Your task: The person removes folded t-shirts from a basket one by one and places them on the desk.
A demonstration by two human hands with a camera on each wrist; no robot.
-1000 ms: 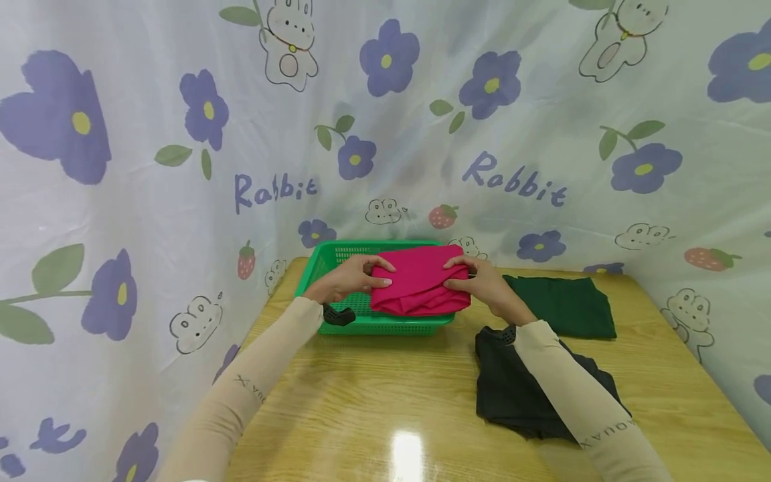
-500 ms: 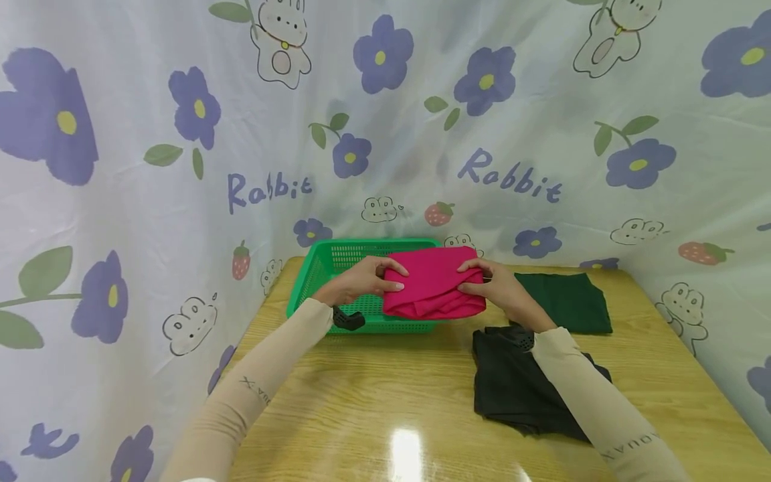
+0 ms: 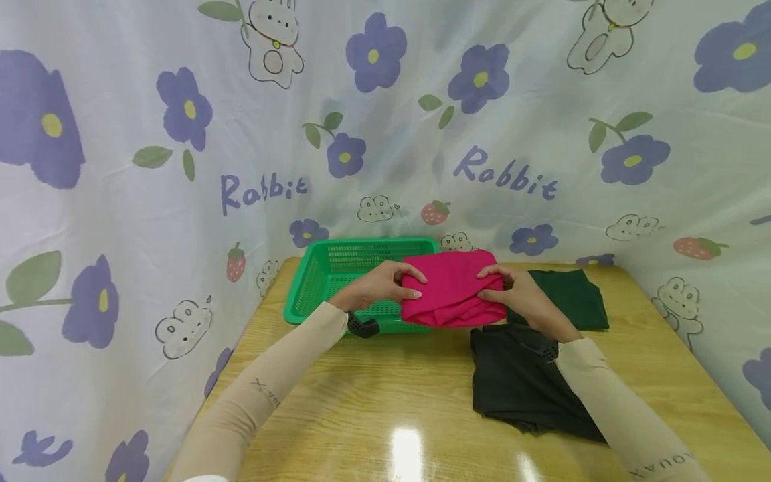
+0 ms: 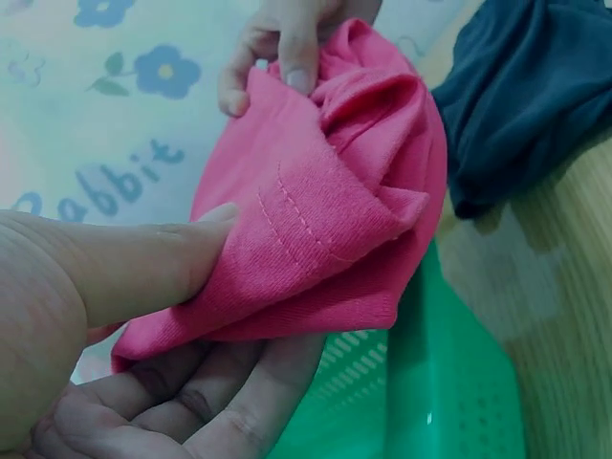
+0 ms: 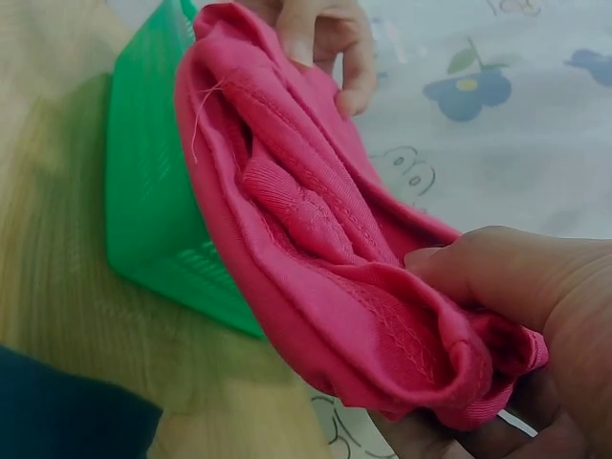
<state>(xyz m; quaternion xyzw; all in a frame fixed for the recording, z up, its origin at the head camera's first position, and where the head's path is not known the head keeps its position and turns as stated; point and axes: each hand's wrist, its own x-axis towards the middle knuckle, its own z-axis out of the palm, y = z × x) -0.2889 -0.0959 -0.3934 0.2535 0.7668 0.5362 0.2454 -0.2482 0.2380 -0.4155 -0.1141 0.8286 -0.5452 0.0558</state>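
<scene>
A folded bright pink garment is held up in the air by both hands, partly over the right end of the green basket. My left hand pinches its left end, thumb on top and fingers underneath, as the left wrist view shows on the pink cloth. At the opposite end my right hand grips it the same way; the right wrist view shows layered, stitched folds of the pink cloth along the side. Part of the basket's right end is hidden behind the garment.
A black folded garment lies on the wooden table below my right forearm. Behind it, a dark green folded cloth lies at the back right. A patterned curtain hangs along the back and left.
Both hands have carried the pink garment to the right and slightly toward me, away from the basket's middle. More of the basket's inside shows. The view has shifted slightly.
</scene>
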